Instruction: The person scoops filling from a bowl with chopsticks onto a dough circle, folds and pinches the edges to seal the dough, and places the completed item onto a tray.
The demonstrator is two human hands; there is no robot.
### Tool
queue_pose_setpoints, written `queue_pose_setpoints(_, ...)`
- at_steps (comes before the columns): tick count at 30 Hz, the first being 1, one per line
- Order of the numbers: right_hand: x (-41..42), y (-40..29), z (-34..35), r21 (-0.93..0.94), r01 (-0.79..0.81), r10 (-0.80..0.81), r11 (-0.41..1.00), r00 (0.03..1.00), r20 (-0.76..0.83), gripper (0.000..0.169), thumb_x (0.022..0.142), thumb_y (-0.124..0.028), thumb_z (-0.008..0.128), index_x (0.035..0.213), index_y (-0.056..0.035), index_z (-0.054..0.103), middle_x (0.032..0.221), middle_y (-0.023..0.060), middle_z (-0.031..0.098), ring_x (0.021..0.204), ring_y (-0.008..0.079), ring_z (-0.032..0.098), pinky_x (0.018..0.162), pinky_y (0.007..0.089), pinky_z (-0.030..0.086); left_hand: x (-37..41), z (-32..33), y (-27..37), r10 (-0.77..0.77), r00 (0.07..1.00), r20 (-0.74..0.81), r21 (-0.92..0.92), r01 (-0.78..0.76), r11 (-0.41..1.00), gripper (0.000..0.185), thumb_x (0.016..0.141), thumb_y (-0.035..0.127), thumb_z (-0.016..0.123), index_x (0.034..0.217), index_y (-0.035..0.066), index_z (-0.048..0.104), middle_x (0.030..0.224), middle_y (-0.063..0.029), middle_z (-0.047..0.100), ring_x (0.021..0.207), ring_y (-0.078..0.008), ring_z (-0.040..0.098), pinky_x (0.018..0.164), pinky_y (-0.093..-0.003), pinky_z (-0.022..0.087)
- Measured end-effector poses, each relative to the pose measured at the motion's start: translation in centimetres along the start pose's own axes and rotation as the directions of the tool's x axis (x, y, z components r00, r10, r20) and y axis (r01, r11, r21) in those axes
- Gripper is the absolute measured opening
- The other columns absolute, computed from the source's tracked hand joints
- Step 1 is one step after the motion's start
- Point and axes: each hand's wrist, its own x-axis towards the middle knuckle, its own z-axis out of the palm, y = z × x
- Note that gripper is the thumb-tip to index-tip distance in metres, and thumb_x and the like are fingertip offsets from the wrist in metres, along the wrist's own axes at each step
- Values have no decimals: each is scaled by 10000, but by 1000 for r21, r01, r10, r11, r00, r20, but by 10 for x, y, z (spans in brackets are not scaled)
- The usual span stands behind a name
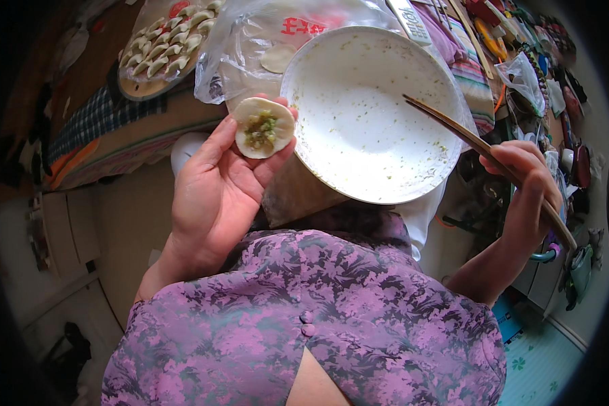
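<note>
On the fingers of my left hand lies a round dumpling wrapper, held flat and unfolded. A small mound of green and brown filling sits in its middle. My right hand grips a pair of wooden chopsticks, whose tips hover over a large white bowl. Only smears and bits of filling cling to the bowl's inside. The bowl is just right of my left fingers. Behind it, another flat wrapper rests by the clear plastic bag.
Several folded dumplings lie in rows on a plastic-covered board at the upper left. A white remote control is beyond the bowl. Cluttered household items, including a plastic bag, fill the right side.
</note>
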Motion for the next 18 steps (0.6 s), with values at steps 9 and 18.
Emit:
queue_pose_setpoints(9, -1, -9, -1, 48, -287, 272, 957, 940, 205, 480, 987, -303, 456, 777, 78, 660, 764, 114, 606, 676, 161, 599, 646, 248, 476, -5, -34, -6, -33, 994, -104, -14, 32, 999, 386, 1014, 187, 368, 1318, -44, 426, 1350, -194, 483, 1265, -301, 474, 1055, -431, 418)
queue_pose_setpoints(18, 4, 22, 41, 18, -109, 107, 994, 991, 77, 369, 980, -242, 504, 866, 62, 680, 791, 108, 635, 737, 157, 603, 680, 254, 466, -8, -35, -2, -44, 997, -60, -59, 40, 997, 412, 1020, 166, 341, 1373, -49, 346, 1404, -201, 419, 1309, -315, 424, 1068, -448, 411)
